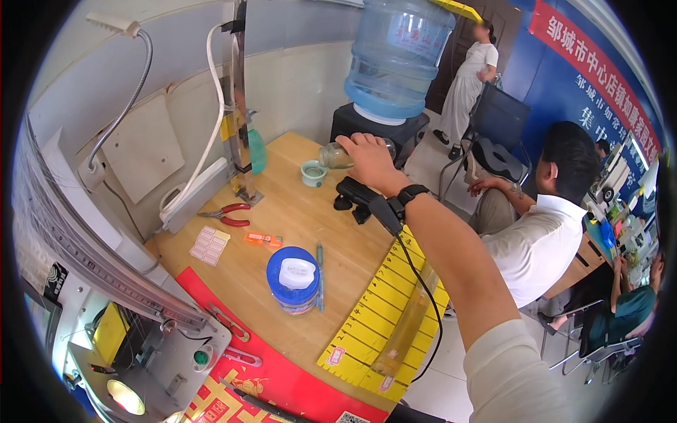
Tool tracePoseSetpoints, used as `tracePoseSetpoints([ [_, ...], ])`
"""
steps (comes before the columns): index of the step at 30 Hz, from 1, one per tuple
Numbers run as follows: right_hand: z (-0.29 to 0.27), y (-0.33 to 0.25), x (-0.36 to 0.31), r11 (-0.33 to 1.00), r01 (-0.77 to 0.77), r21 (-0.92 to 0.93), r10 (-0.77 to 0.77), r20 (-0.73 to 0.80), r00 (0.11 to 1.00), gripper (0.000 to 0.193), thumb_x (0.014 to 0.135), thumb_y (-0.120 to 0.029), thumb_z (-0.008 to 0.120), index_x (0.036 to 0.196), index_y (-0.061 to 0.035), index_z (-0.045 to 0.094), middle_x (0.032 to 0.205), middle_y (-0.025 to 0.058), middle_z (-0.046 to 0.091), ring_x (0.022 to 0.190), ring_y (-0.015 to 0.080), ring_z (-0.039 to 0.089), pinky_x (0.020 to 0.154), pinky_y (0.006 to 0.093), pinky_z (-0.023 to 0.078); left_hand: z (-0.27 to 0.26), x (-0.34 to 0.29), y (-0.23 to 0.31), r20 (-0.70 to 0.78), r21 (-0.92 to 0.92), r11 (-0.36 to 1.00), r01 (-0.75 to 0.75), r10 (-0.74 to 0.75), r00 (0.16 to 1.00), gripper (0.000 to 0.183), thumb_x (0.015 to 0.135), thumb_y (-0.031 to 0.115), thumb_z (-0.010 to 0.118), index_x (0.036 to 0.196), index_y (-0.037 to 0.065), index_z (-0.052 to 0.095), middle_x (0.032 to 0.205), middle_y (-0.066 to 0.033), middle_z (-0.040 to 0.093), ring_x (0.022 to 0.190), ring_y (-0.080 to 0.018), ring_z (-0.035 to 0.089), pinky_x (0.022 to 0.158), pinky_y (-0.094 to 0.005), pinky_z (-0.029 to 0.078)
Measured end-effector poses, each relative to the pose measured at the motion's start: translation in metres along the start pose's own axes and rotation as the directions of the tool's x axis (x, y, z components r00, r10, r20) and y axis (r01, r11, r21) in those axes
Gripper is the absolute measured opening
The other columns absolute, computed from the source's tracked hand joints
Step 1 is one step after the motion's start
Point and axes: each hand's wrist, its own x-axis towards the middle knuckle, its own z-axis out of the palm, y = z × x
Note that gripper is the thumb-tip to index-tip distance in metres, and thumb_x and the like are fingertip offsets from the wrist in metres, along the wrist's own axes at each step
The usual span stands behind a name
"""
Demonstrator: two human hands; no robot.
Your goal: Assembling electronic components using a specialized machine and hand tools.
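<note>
Pouring, as this appears, calls for slow tilting: the right hand (pixel 368 162), clamped around the glass jar (pixel 334 156), should align the jar's mouth with the small bowl (pixel 313 181) near the far edge of the table (pixel 282 211).

You are in what looks like a shared workshop: pliers (pixel 236 207) on your table (pixel 345 264), a metal machine (pixel 166 363) alongside.

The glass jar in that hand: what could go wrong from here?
The right hand holds the glass jar tipped, one end close to the small cup; anything inside might spill onto the table. A bump from the jar could also knock the cup over. And the black cable, trailing over the yellow board, might snag if the arm moves.
</note>
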Motion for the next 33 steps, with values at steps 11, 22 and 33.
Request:
tracePoseSetpoints([
  [11, 0.001, -0.003, -0.002, 1.000, 0.002, -0.005, -0.002, -0.002, 1.000, 0.073, 0.074, -0.012, 0.082, 0.140, -0.0196, 0.052, 0.124, 0.0104, 0.058, 0.124, 0.0335, 0.054, 0.103, 0.0486, 0.042, -0.006, 0.000, -0.004, 0.072, 0.020, 1.000, -0.016, 0.015, 0.997, 0.026, 0.104, 0.007, 0.052, 0.128, 0.001, 0.061, 0.137, -0.0116, 0.057, 0.103, -0.0157, 0.059, 0.093, -0.0314, 0.048],
  [22, -0.002, 0.000, -0.002, 1.000, -0.019, -0.014, 0.020, 0.022, 1.000, 0.072, 0.076, -0.014, 0.081, 0.141, -0.0195, 0.051, 0.126, 0.0102, 0.058, 0.126, 0.0335, 0.054, 0.104, 0.0484, 0.043, -0.004, 0.003, -0.003, 0.058, 0.008, 1.000, 0.003, -0.004, 0.998, 0.029, 0.105, 0.010, 0.053, 0.132, 0.002, 0.060, 0.112, -0.0074, 0.063, 0.102, -0.0133, 0.057, 0.094, -0.0283, 0.045],
  [33, -0.001, -0.004, 0.061, 0.818, -0.160, 0.553, 0.244, -0.080, 0.967, 0.082, 0.076, -0.032, 0.083, 0.143, -0.0063, 0.045, 0.124, 0.0231, 0.063, 0.115, 0.0443, 0.062, 0.096, 0.0482, 0.052, -0.008, 0.003, -0.005, 0.032, -0.051, 0.998, 0.042, -0.041, 0.999, 0.024, 0.104, 0.004, 0.053, 0.125, 0.001, 0.063, 0.130, -0.0100, 0.061, 0.105, -0.0153, 0.060, 0.096, -0.0309, 0.046],
])
